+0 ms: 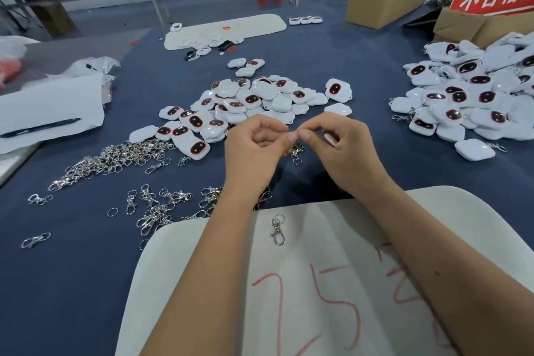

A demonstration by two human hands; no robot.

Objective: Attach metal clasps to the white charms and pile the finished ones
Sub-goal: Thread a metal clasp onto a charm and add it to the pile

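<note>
The left hand [254,141] and the right hand [332,139] meet above the blue table [332,66], fingertips almost touching, and between them they pinch a metal clasp [297,150] that hangs down below the thumbs. I think they hold it high and close so that the small ring can be opened and threaded. The right hand also keeps a white charm [330,138] inside its curled fingers, only an edge of it shows, so I cannot tell if the clasp is already on it. The supplies lie in reach: loose clasps [115,159] in a shiny heap on the left, the unfinished charms [245,101] just behind the hands, and the finished pile [468,95] far on the right, where clasps stick out from the edges. The charms are glossy white rounded squares with a dark oval window ringed in red. One single clasp [278,229] rests on the white board [433,211] near the body.
</note>
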